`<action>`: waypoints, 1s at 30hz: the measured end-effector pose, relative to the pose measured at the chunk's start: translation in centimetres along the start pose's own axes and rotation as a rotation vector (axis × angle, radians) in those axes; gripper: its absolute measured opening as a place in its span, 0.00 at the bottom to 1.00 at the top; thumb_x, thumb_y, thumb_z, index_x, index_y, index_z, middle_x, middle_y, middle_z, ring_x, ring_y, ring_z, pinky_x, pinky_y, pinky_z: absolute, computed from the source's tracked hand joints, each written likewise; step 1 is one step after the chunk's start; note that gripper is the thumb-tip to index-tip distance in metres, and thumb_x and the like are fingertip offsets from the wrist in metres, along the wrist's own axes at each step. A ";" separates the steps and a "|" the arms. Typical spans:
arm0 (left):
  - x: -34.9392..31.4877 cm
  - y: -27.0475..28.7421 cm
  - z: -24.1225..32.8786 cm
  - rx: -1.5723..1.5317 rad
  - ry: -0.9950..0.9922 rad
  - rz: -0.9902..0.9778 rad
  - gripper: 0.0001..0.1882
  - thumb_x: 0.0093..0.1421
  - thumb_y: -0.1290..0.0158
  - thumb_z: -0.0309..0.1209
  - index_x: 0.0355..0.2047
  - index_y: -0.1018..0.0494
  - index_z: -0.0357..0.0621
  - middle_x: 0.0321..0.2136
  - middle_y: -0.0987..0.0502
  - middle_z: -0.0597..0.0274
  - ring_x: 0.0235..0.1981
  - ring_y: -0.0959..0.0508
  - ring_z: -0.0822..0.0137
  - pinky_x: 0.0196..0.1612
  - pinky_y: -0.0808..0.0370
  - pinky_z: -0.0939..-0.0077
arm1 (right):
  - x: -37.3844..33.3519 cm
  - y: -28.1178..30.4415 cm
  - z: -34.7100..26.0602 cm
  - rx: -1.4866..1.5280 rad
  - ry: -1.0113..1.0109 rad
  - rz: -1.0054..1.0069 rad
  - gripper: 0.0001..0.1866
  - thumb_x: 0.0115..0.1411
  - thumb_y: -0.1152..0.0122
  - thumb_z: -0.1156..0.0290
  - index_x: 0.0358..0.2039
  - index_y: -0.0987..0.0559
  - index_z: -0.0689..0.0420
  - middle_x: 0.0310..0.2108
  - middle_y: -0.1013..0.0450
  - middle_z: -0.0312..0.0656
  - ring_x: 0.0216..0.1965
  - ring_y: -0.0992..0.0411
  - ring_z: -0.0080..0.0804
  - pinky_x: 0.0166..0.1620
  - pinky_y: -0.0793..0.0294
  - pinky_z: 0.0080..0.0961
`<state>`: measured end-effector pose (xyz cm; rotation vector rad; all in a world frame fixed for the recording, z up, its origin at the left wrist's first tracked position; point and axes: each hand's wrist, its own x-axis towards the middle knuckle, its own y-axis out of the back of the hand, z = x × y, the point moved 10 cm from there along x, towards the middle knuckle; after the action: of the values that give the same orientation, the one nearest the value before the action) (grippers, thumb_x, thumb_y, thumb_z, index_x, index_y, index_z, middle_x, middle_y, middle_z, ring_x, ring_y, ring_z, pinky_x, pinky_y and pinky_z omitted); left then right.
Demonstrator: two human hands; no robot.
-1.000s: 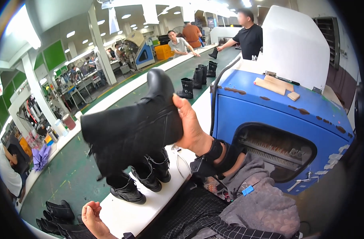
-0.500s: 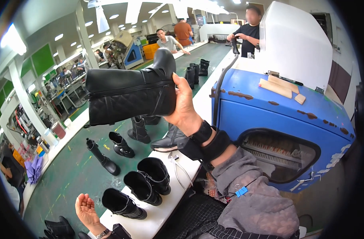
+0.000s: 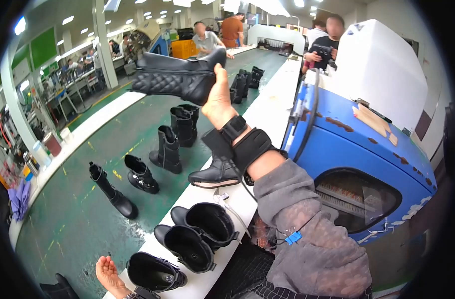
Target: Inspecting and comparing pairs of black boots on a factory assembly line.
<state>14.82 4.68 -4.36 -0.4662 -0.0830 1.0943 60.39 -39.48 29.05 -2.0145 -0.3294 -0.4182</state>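
My right hand is closed around the heel and foot part of a black boot, raised above the green belt. The boot lies sideways, its quilted shaft to the left and its toe up. Down at the lower left, my left hand holds nothing, with its fingers loosely bent. Beside it a black boot stands on the white ledge, its opening up. Two more black boots, one nearer and one farther, stand along the ledge. Past them a black boot with a pale sole edge is partly hidden by my forearm.
Several black boots stand on the green belt, one toward the left. A blue machine with a dark window stands at my right. Pliers lie on the ledge. At the far end a person holds a black item.
My right hand has carried the boot farther away, and the boot has turned a little. My view has shifted. The left hand remains empty near the ledge.
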 end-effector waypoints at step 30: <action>-3.8 -4.1 1.8 0.257 0.068 -0.127 0.13 0.63 0.50 0.35 0.41 0.23 0.40 0.37 0.20 0.59 0.39 0.22 0.66 0.44 0.28 0.71 | 7.8 23.5 -3.0 -0.092 0.107 0.387 0.21 0.58 0.52 0.53 0.41 0.25 0.57 0.41 0.24 0.43 0.43 0.24 0.40 0.52 0.27 0.41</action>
<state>15.94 0.49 -0.46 -0.2626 0.0867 0.9484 76.44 -52.39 15.04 -2.0761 0.1495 -0.2984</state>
